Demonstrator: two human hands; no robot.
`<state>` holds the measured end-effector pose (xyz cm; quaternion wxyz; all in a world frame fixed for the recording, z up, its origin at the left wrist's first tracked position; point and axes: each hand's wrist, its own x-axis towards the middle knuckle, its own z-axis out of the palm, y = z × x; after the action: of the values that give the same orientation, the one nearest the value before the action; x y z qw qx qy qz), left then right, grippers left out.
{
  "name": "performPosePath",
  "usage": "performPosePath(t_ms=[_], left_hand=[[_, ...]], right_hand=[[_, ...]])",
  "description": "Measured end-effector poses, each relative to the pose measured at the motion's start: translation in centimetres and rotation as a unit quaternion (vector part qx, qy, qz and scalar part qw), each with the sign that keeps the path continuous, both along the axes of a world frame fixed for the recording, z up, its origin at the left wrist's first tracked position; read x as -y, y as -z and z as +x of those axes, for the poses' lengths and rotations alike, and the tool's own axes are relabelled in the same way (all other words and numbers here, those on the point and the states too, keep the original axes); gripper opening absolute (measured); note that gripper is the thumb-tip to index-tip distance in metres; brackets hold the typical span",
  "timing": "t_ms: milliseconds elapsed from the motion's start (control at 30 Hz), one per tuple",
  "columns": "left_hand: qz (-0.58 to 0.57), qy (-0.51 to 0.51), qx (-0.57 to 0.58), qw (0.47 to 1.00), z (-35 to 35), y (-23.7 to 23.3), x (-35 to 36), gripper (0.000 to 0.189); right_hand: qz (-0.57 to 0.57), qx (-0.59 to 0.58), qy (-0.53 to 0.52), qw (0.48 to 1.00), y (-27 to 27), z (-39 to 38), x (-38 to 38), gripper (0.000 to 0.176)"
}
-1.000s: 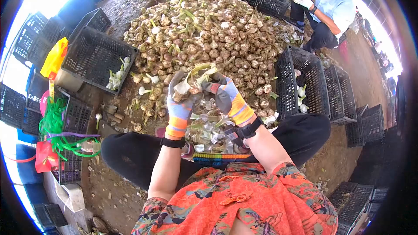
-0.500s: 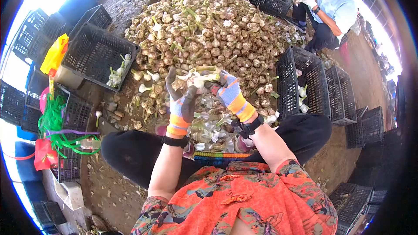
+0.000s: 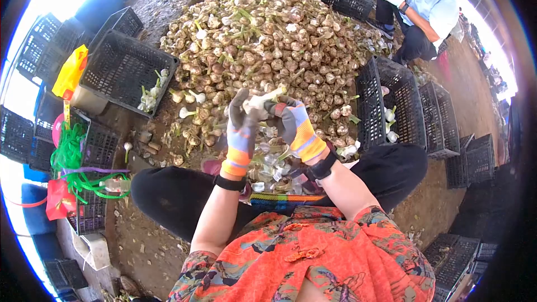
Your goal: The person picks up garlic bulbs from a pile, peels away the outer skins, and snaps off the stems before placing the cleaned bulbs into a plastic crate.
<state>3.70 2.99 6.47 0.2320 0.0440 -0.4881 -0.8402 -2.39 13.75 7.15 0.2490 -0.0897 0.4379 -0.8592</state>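
Observation:
A pale garlic bulb [image 3: 258, 100] with a short green stem is held between my two gloved hands, just in front of a big heap of garlic [image 3: 268, 45]. My left hand [image 3: 242, 120] has its grey-coated fingers closed round the bulb's left side. The fingers of my right hand [image 3: 291, 120] are closed at the stem end, with a small red and dark item partly showing among them. Loose white and purplish peelings [image 3: 271, 162] lie below my hands, between my legs.
Black crates hold some trimmed garlic at the left [image 3: 126, 70] and right [image 3: 400, 100]. A co-worker [image 3: 425, 11] squats at the upper right. Green netting [image 3: 70, 145] and a yellow bag [image 3: 71, 71] hang at the left.
My hands have drawn slightly closer together, and my left hand has shifted right. The bulb has turned a little between them. The co-worker's hands have risen slightly.

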Motion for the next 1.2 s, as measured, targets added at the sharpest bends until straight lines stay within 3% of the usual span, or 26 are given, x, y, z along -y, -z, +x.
performPosePath(t_ms=[33, 67, 133, 200, 267, 300, 400, 433, 500, 533, 567, 633, 700, 733, 800, 833, 867, 900, 933, 1000, 1033, 1067, 1100, 1133, 1167, 1200], left_hand=[[-0.034, -0.032, -0.059, 0.997, -0.5, 1.0, -0.1, 0.042], [-0.033, -0.032, -0.059, 0.997, -0.4, 1.1, 0.2, 0.042], [-0.011, 0.006, 0.052, 0.999, 0.0, 1.3, 1.2, 0.045], [0.039, 0.028, 0.035, 0.998, 0.1, 0.8, 1.2, 0.046], [0.068, 0.074, 0.007, 0.995, 0.1, 0.0, 1.2, 0.045], [0.082, 0.086, -0.009, 0.993, 0.2, -0.5, 1.1, 0.045], [0.105, 0.134, 0.01, 0.985, 0.1, -0.6, 1.7, 0.051], [0.105, 0.135, 0.011, 0.985, 0.2, -0.6, 1.5, 0.051], [0.114, 0.091, 0.01, 0.989, 0.1, -0.7, 1.0, 0.051], [-0.017, 0.046, 0.026, 0.998, -0.3, -0.3, 0.7, 0.052], [-0.054, 0.038, 0.028, 0.997, -0.3, 0.1, 0.8, 0.054], [-0.091, 0.028, 0.033, 0.995, 0.1, 0.6, 1.6, 0.058], [0.039, 0.168, 0.051, 0.984, 0.5, -0.6, 2.9, 0.057], [0.077, 0.204, 0.035, 0.975, 0.6, -0.3, 3.5, 0.058], [0.058, 0.166, 0.052, 0.983, 0.5, -1.5, 2.7, 0.059], [-0.022, 0.151, 0.051, 0.987, 0.2, -0.8, 2.7, 0.058], [-0.1, 0.136, 0.049, 0.985, 0.0, -0.4, 2.5, 0.057], [0.007, 0.116, 0.053, 0.992, -0.5, 0.0, 2.1, 0.055], [0.009, 0.116, 0.055, 0.992, -0.2, 0.3, 2.0, 0.055], [-0.161, 0.096, 0.063, 0.98, 0.4, -0.2, 2.1, 0.058], [-0.139, 0.128, 0.083, 0.978, 0.5, -0.2, 2.8, 0.071], [-0.141, 0.124, 0.082, 0.979, 0.5, 0.1, 3.1, 0.071], [-0.192, 0.102, 0.05, 0.975, 0.4, 0.3, 3.3, 0.076], [-0.242, 0.08, 0.016, 0.967, 0.2, 0.5, 3.5, 0.082], [-0.325, 0.052, 0.019, 0.944, 0.1, 0.5, 3.7, 0.088], [-0.321, 0.057, 0.022, 0.945, 0.1, 0.8, 3.6, 0.088]], right_hand=[[-0.029, 0.109, -0.016, 0.993, -0.5, 0.3, -0.1, 0.027], [-0.028, 0.109, -0.016, 0.993, -0.1, 0.2, -0.2, 0.027], [0.045, -0.078, -0.008, 0.996, 1.8, -0.2, -0.2, 0.029], [0.067, -0.104, -0.012, 0.992, 1.8, -0.7, -0.2, 0.029], [0.0, -0.09, -0.062, 0.994, 1.1, -0.8, -1.0, 0.023], [-0.044, 0.033, -0.04, 0.998, -0.6, -0.2, -0.6, 0.021], [-0.084, 0.059, -0.109, 0.989, -0.3, -0.5, -1.2, 0.022], [0.0, 0.039, -0.078, 0.996, -0.6, -0.5, -1.2, 0.02], [0.06, -0.022, -0.021, 0.998, -0.1, 0.0, -0.5, 0.02], [0.121, -0.083, 0.034, 0.989, 0.6, -0.1, -0.3, 0.02], [0.213, -0.232, 0.092, 0.945, 1.2, -0.2, 0.4, 0.024], [0.183, -0.199, 0.071, 0.96, 2.2, 0.1, -0.4, 0.023], [0.165, -0.13, 0.049, 0.977, 2.1, -0.5, -0.6, 0.019], [-0.044, -0.022, 0.012, 0.999, 2.0, -0.5, -0.9, 0.017], [-0.022, -0.064, 0.012, 0.998, 1.2, -0.5, -1.4, 0.018], [-0.024, -0.064, 0.014, 0.998, 1.1, -0.5, -1.4, 0.018], [0.109, -0.114, 0.006, 0.987, 1.0, -0.5, -1.6, 0.016], [0.24, -0.161, -0.004, 0.957, 1.1, -0.4, -1.8, 0.015], [0.242, -0.159, -0.004, 0.957, 1.6, -0.8, -2.3, 0.015], [0.179, 0.074, 0.079, 0.978, 3.3, -2.7, -3.1, 0.015], [0.059, 0.051, 0.15, 0.986, 4.1, -3.6, -3.0, 0.015], [0.123, 0.001, 0.15, 0.981, 3.4, -4.4, -3.1, 0.02], [0.314, -0.17, 0.049, 0.933, 4.7, -4.9, -3.6, 0.023], [0.483, -0.329, -0.054, 0.81, 6.0, -5.6, -3.9, 0.028], [0.531, -0.287, -0.114, 0.789, -1.0, -2.5, -3.5, 0.037], [0.471, -0.431, -0.023, 0.769, 1.3, -2.8, -3.3, 0.043]])
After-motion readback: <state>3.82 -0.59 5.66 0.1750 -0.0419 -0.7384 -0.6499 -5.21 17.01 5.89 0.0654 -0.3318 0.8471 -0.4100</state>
